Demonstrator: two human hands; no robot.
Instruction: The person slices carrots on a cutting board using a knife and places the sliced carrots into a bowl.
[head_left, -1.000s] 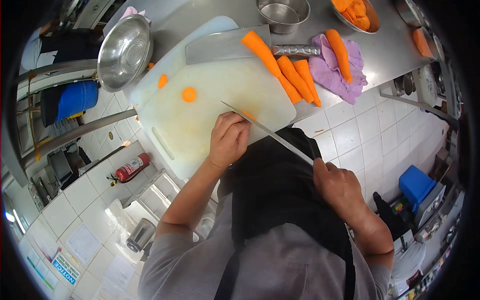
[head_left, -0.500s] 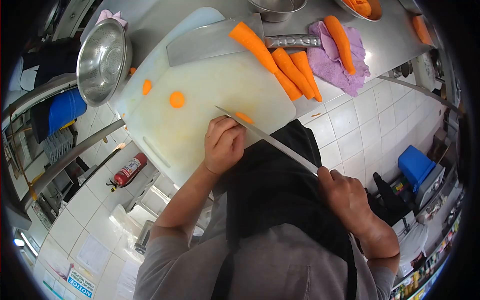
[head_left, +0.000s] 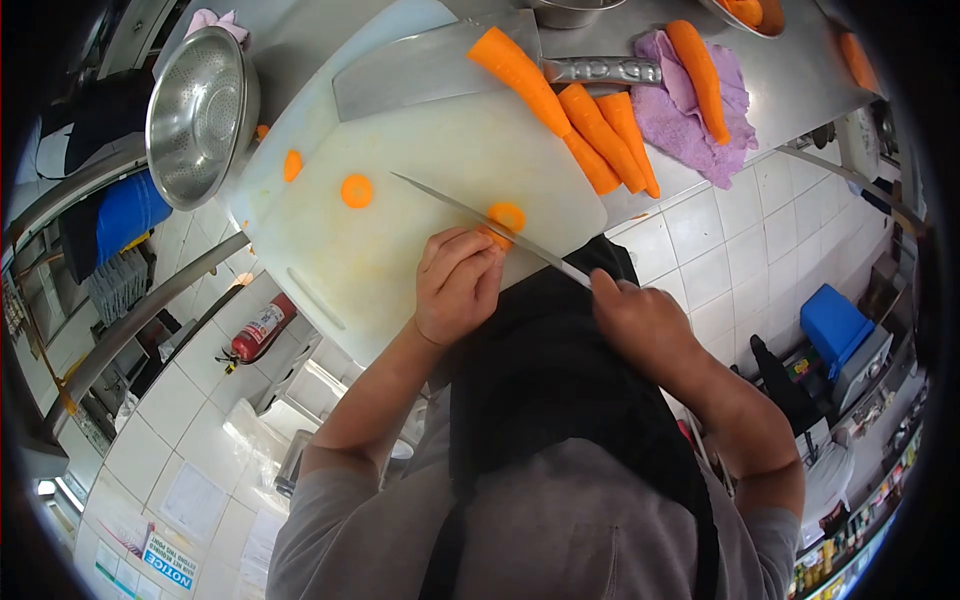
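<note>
My right hand (head_left: 640,315) is wrapped round the handle of a long knife (head_left: 452,204), whose blade slants up-left over the white cutting board (head_left: 400,250). Under the fingers of my left hand (head_left: 458,285) is a piece of carrot, mostly hidden, at the blade's near side. A round carrot slice (head_left: 507,214) shows just beyond the blade. Another slice (head_left: 356,191) lies further left, with a smaller orange piece (head_left: 292,165) near the board's left edge. Several peeled carrots (head_left: 520,80) rest across the board's right side, one over a wide cleaver (head_left: 430,68).
A perforated metal colander (head_left: 198,120) stands at the left. On the right, a purple cloth (head_left: 680,120) has a carrot (head_left: 700,80) on it. Metal bowls (head_left: 568,12) sit at the far edge of view. A red fire extinguisher (head_left: 262,330) is below left.
The knife has moved left and further over the board with my right hand. The slice beside the blade now shows its round face. My left hand has stayed near the same spot.
</note>
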